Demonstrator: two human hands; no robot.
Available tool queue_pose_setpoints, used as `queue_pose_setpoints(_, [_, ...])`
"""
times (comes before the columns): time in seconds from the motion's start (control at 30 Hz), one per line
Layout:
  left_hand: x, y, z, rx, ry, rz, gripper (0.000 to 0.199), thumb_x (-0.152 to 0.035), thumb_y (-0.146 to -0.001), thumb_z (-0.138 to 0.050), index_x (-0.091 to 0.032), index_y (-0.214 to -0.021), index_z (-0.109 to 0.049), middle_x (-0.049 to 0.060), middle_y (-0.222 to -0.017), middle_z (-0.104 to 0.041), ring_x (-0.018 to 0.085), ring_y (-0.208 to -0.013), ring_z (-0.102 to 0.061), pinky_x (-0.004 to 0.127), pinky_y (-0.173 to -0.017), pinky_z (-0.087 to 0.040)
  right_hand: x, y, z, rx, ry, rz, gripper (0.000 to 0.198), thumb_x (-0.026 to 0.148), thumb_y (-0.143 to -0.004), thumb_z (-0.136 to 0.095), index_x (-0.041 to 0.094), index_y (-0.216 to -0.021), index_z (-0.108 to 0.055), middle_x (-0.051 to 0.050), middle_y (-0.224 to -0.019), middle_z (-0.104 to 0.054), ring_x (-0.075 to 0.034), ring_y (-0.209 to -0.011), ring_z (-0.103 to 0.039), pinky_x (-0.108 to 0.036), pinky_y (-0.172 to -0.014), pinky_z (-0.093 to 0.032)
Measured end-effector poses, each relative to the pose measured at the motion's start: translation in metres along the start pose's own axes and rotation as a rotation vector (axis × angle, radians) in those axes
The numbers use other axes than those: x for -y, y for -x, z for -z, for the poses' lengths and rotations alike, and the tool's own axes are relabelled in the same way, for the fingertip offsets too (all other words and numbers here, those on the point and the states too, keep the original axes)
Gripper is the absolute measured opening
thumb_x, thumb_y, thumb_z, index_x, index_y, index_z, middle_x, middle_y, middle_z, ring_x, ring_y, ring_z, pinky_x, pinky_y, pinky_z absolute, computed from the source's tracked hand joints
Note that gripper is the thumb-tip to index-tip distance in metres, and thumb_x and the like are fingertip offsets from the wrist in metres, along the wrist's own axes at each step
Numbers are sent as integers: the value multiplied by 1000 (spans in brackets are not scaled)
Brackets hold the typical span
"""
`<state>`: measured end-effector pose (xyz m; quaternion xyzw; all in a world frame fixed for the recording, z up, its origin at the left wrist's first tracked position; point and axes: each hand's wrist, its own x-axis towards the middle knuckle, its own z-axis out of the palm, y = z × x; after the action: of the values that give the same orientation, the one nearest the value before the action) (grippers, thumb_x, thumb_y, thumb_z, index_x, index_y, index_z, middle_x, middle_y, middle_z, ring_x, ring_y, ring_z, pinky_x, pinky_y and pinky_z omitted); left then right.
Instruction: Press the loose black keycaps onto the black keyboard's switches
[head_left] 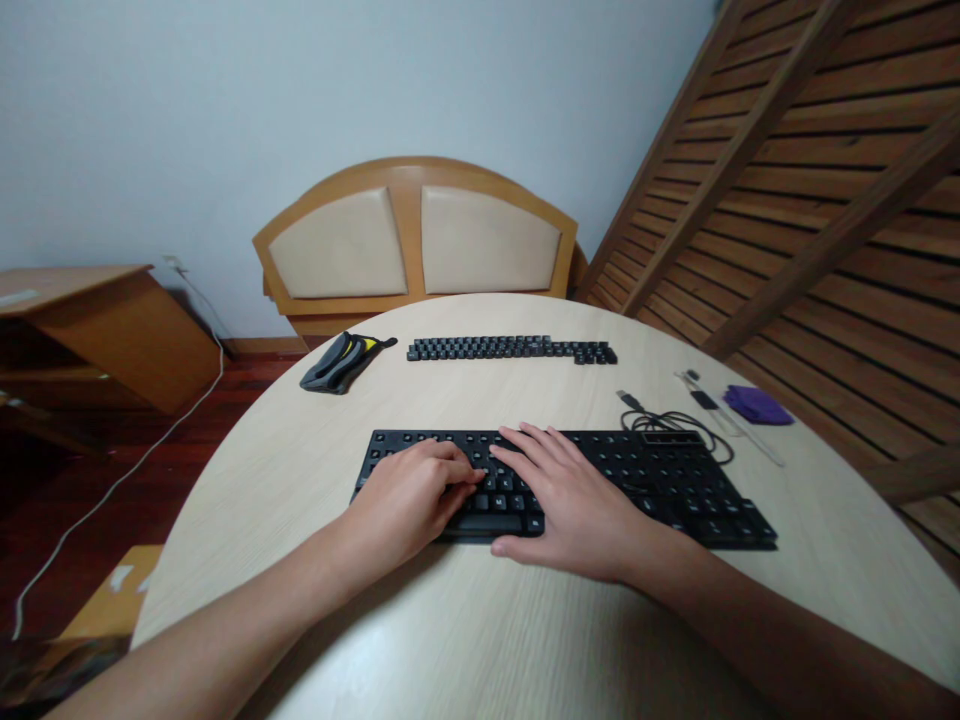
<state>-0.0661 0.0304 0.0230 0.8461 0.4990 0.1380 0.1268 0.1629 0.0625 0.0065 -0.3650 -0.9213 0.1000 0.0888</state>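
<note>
A black keyboard lies flat on the round table, several of its upper positions showing bare sockets without caps. My left hand rests over its left half, thumb and fingers pinched together at a keycap among the middle keys; the fingers mostly hide that cap. Across the middle of the keyboard lies my right hand, open, with fingers spread over the upper rows and the thumb by the front edge. Behind the keyboard, loose black keycaps stand in neat rows.
A black-and-grey pouch with yellow inside sits at the table's back left. To the right are a coiled USB cable, a thin pale tool and a folded purple cloth. A wooden chair or headboard stands behind.
</note>
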Motion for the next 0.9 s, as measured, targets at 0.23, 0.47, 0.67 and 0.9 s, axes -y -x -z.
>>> queue_pose_setpoints(0.23, [0, -1, 0, -29, 21, 21, 19, -22, -94, -60, -21, -107, -73, 5, -103, -73, 24, -93, -69, 35, -83, -53, 0, 1, 0, -15, -12, 3, 96, 70, -72, -69, 13, -147, -47, -15, -159, -36, -39, -147, -28, -60, -120, -22])
queue_pose_setpoints(0.47, [2, -1, -3, -38, 51, 39, 18, -21, -92, -61, -21, -105, -74, 5, -101, -73, 23, -89, -69, 34, -81, -52, 0, 1, -1, -6, -9, 1, 97, 70, -72, -69, 13, -147, -47, -15, -159, -36, -39, -147, -28, -59, -120, -21])
queue_pose_setpoints(0.67, [4, -2, -4, -37, 83, -17, 18, -20, -94, -59, -19, -99, -75, 6, -97, -72, 21, -88, -67, 32, -79, -52, -1, 1, -3, -26, -27, 7, 96, 69, -71, -70, 14, -147, -48, -16, -158, -38, -40, -146, -28, -60, -120, -22])
queue_pose_setpoints(0.9, [3, -5, 2, -13, 134, -5, 14, -18, -93, -61, -18, -90, -75, 6, -94, -72, 20, -84, -67, 30, -76, -51, -2, 2, -3, -35, -16, 13, 95, 69, -72, -69, 14, -146, -48, -15, -157, -39, -39, -146, -29, -59, -120, -22])
